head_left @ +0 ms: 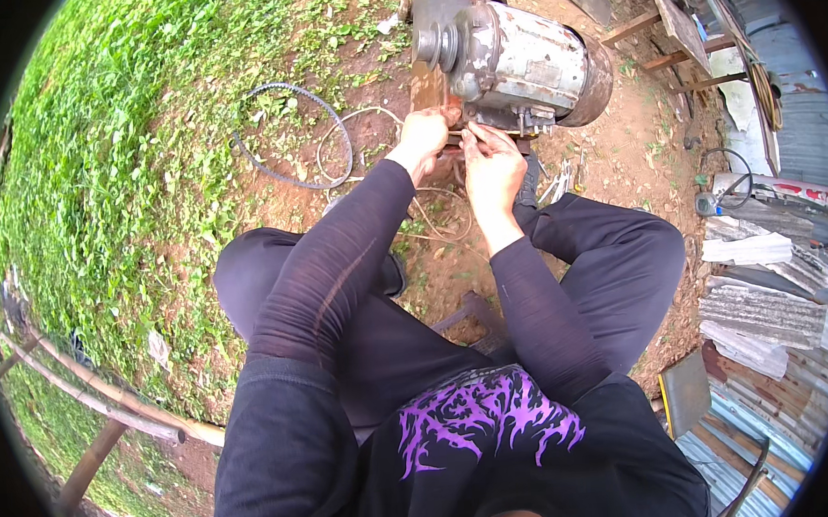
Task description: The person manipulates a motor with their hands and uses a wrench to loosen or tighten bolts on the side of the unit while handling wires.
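Observation:
A worn grey electric motor (539, 60) with peeling paint lies on its mount at the top of the view, its stepped pulley (437, 45) facing left. Both of my hands are at the near lower edge of this motor. My left hand (421, 140) has its fingers curled in by the rusty orange metal mount (431, 87). Close beside it, my right hand (494, 165) pinches with thumb and fingers at the mount's edge. A thin, light-coloured strip runs by the right fingertips. What either hand grips is too small and covered to name.
A black ribbed drive belt (345, 136) lies on the grass at left, next to a loop of pale cord (361, 111). Several metal tools (560, 181) lie right of my hands. Corrugated sheets (763, 310) are piled at right; a bamboo rail (112, 387) crosses the lower left.

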The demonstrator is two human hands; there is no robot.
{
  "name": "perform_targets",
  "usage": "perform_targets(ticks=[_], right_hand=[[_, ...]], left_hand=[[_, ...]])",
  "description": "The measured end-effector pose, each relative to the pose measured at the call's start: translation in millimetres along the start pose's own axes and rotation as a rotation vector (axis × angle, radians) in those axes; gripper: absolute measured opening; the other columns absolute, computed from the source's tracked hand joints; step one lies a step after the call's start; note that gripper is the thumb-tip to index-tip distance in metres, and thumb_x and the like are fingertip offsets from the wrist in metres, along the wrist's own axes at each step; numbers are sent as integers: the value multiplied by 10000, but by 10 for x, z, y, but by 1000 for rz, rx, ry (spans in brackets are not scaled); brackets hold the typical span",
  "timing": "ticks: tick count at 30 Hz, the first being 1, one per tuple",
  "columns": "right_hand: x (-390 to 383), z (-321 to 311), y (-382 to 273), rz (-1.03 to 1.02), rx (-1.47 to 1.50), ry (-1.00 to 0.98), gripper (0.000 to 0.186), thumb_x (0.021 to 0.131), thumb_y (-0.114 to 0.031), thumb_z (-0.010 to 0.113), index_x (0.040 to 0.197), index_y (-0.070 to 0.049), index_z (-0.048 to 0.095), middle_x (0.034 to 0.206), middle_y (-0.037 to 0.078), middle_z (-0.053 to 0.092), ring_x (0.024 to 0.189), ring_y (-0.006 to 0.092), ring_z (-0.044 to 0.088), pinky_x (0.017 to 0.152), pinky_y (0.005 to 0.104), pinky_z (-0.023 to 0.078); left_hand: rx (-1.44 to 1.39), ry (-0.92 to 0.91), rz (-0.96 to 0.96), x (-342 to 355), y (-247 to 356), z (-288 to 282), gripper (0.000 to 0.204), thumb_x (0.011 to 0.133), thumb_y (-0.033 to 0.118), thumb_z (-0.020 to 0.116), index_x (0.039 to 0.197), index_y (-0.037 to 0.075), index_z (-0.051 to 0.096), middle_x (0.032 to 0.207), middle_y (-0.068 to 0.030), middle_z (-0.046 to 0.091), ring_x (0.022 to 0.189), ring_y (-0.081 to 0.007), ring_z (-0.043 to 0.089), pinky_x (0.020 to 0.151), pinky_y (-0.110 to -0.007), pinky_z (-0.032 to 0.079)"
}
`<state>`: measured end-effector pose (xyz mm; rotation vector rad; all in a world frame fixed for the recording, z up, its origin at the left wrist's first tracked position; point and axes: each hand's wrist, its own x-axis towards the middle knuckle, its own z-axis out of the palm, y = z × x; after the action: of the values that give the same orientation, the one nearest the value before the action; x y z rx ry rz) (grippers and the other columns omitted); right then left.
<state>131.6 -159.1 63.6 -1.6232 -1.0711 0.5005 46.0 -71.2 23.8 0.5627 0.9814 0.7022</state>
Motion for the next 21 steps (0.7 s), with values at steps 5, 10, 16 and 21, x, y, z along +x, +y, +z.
perform_targets(ticks=[5, 10, 16, 21], right_hand=[[124, 211, 16, 8, -81, 159, 142, 832, -19, 679, 957, 40, 712, 919, 121, 696, 671, 149, 652, 634, 266, 525], [277, 198, 109, 10, -137, 187, 149, 827, -57, 690, 953, 14, 725, 928, 133, 699, 670, 181, 659, 648, 277, 526], [209, 168, -55, 91, -218, 145, 166, 807, -79, 708, 947, 6, 734, 923, 145, 706, 746, 212, 679, 731, 317, 522], [244, 156, 131, -148, -220, 154, 164, 801, -68, 709, 943, 11, 729, 917, 147, 709, 803, 221, 682, 766, 317, 521]], left_hand=[[-33, -13, 1, -29, 9, -35, 209, 946, 125, 570, 1107, 8, 632, 935, -92, 682, 760, -212, 656, 650, -365, 531], [-29, -29, 62, -45, 13, 37, 200, 942, 100, 563, 1086, -10, 645, 951, -105, 685, 760, -231, 664, 652, -368, 527], [-4, 22, 93, 67, -93, -66, 187, 925, 90, 581, 1059, -17, 655, 939, -114, 683, 756, -224, 654, 630, -383, 535], [-33, 49, 74, 124, -109, -31, 163, 910, 77, 594, 1025, -17, 660, 927, -120, 679, 740, -215, 649, 601, -383, 540]])
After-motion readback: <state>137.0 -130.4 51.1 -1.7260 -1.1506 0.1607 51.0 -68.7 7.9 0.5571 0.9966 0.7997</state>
